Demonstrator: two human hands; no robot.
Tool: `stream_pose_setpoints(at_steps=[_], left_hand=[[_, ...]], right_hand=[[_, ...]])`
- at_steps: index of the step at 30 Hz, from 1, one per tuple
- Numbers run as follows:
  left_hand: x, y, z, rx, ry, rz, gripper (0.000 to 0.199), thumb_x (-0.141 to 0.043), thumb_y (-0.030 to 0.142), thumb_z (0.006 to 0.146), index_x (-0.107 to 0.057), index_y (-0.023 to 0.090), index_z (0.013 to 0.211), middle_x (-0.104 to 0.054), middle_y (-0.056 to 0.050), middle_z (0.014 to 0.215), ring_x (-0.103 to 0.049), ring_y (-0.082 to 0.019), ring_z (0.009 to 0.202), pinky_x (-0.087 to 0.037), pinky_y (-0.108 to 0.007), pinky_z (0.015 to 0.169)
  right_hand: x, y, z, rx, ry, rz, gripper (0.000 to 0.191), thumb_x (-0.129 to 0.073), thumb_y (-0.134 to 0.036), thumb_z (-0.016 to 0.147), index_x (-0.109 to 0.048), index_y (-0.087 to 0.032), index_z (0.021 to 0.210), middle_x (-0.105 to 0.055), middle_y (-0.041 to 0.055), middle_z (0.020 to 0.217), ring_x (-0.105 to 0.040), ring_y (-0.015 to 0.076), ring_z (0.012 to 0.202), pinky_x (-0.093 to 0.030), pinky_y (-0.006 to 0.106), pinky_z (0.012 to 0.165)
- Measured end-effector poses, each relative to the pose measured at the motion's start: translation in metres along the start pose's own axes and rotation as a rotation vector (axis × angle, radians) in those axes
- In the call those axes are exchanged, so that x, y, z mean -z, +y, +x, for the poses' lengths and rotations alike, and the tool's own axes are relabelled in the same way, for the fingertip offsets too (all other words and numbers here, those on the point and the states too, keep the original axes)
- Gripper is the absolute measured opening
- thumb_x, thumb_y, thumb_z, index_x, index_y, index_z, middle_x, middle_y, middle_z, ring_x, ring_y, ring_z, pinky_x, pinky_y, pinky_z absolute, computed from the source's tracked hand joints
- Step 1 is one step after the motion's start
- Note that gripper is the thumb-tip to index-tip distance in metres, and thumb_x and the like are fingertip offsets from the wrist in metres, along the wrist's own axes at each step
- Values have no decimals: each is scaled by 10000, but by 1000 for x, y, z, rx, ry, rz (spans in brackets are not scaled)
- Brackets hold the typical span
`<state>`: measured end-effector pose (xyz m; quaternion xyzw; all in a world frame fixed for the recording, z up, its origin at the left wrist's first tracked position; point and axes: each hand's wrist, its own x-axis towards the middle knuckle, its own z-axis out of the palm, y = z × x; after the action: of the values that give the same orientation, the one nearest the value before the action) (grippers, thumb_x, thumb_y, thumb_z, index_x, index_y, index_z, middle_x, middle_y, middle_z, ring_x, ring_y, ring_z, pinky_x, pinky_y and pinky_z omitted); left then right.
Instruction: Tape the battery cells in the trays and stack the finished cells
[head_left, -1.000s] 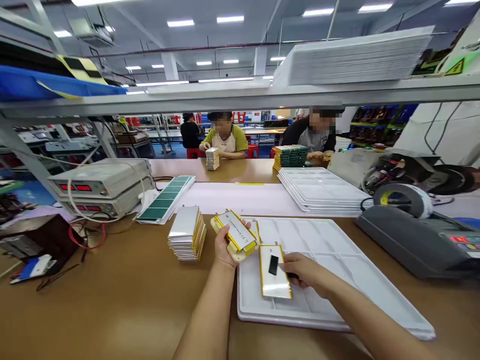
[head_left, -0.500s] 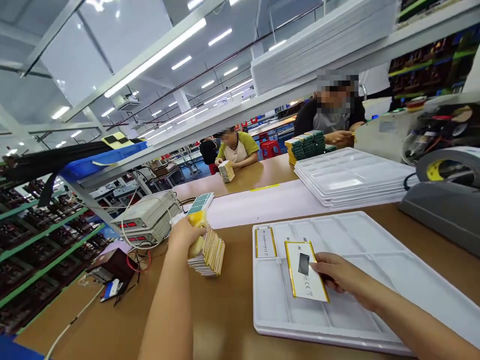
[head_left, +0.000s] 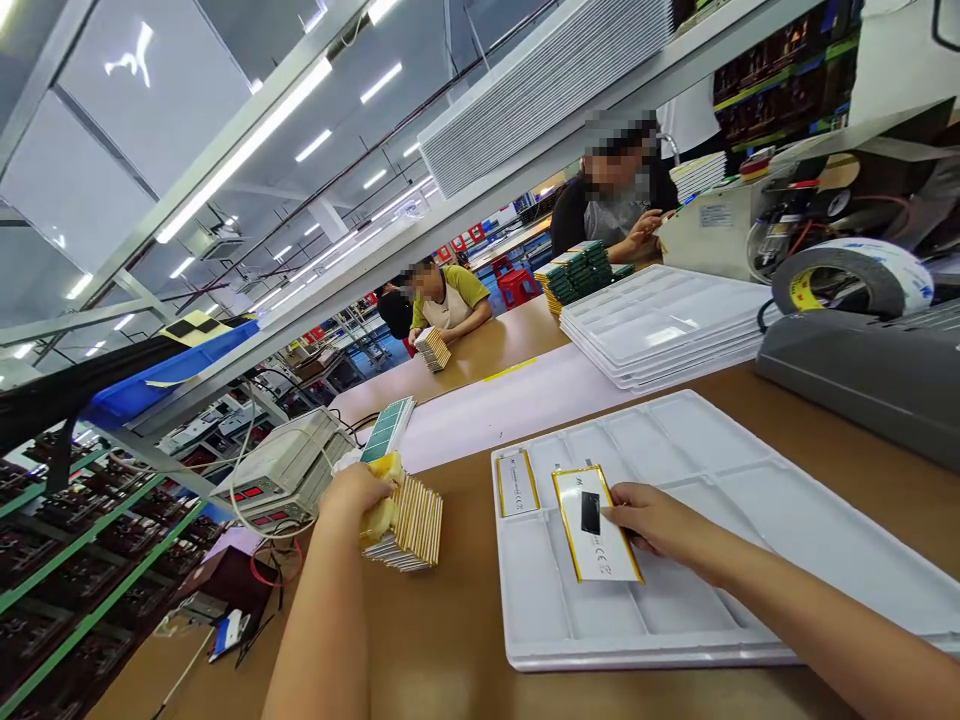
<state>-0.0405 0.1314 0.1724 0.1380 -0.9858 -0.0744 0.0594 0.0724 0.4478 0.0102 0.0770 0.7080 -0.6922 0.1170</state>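
Observation:
My right hand [head_left: 649, 520] grips the right edge of a flat white battery cell [head_left: 611, 545] with yellow edges and a black square on its face. The cell is tilted over the left part of a white divided tray [head_left: 652, 655]. Another such cell [head_left: 517, 484] lies in the tray's upper left compartment. On the left, my left hand [head_left: 356, 492] is closed on a yellow block [head_left: 381, 515], which rests against a stack of cells [head_left: 409, 525] on the brown table.
Stacked white trays [head_left: 660, 325] stand behind the tray, with a tape roll [head_left: 851, 280] on a grey machine [head_left: 862, 365] at right. Two power supplies [head_left: 281, 465] and a green-faced stack [head_left: 388, 430] are at left. Two people sit across the table; green bundles [head_left: 581, 275] stand near one.
The view has tilted and shifted, so most things appear further left. Both hands keep their holds, and the black square on the held cell looks darker.

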Motion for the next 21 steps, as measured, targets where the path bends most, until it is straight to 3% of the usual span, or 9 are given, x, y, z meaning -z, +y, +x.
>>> stream_pose_setpoints(at_steps=[4, 6, 7, 8, 10, 12, 14, 17, 21], left_hand=[[14, 10, -30, -41, 173, -8, 470, -681, 386, 479, -588, 189, 895, -612, -152, 853, -545, -358, 836, -375, -444, 690], [5, 15, -48, -150, 218, -317, 590, -657, 404, 525, -524, 210, 1066, -606, -101, 802, -556, -305, 793, -393, -409, 680], [-7, 18, -57, -213, 160, -576, 628, -651, 401, 541, -485, 218, 1119, -597, -64, 748, -563, -260, 726, -406, -381, 660], [-22, 22, -64, -271, 18, -886, 632, -646, 386, 557, -461, 217, 1138, -583, -32, 698, -559, -214, 651, -419, -350, 632], [-61, 30, -77, -314, -410, -1452, 500, -611, 348, 606, -491, 206, 1070, -576, -7, 691, -544, -156, 581, -436, -324, 625], [-101, 40, -85, -247, -799, -1781, 339, -560, 342, 662, -549, 156, 944, -598, -41, 723, -568, -163, 628, -445, -327, 660], [-132, 49, -91, -220, -1023, -1989, 346, -510, 391, 713, -564, 135, 939, -620, -81, 805, -591, -199, 738, -446, -343, 702], [-151, 56, -97, -205, -1195, -2106, 459, -428, 485, 767, -527, 161, 1077, -624, -106, 946, -583, -243, 871, -434, -384, 757], [-152, 51, -97, -183, -1168, -2163, 459, -404, 487, 788, -507, 193, 1125, -625, -88, 1001, -571, -253, 925, -413, -401, 808]], right_hand=[[0, 4, 3, 42, 20, -75, 108, -484, -276, 692, -485, -169, 704, -482, -17, 635, -375, 79, 528, -273, 201, 479], [0, 4, 3, 66, 57, -117, 104, -491, -269, 690, -474, -168, 671, -485, -15, 631, -383, 83, 534, -279, 205, 487], [0, 3, 2, 71, 71, -123, 104, -495, -264, 688, -468, -168, 659, -481, -17, 623, -378, 82, 528, -278, 206, 487], [0, 0, 0, 74, 78, -116, 103, -497, -260, 687, -463, -168, 656, -473, -21, 614, -370, 78, 517, -274, 206, 483], [-3, -7, -5, 79, 67, -66, 95, -485, -257, 699, -467, -164, 685, -453, -31, 598, -343, 68, 488, -258, 204, 466], [-8, -19, -9, 102, 56, -16, 98, -453, -251, 723, -472, -155, 729, -431, -40, 579, -318, 60, 463, -239, 200, 446], [-17, -32, -9, 146, 64, -21, 95, -423, -229, 742, -470, -146, 741, -409, -48, 554, -309, 57, 448, -232, 197, 435], [-38, -51, 1, 225, 81, -117, 78, -408, -187, 749, -466, -144, 720, -425, -42, 549, -342, 62, 454, -261, 195, 440], [-68, -64, 23, 316, 38, -346, 69, -425, -154, 731, -489, -145, 706, -529, -1, 651, -450, 84, 551, -331, 199, 503]])
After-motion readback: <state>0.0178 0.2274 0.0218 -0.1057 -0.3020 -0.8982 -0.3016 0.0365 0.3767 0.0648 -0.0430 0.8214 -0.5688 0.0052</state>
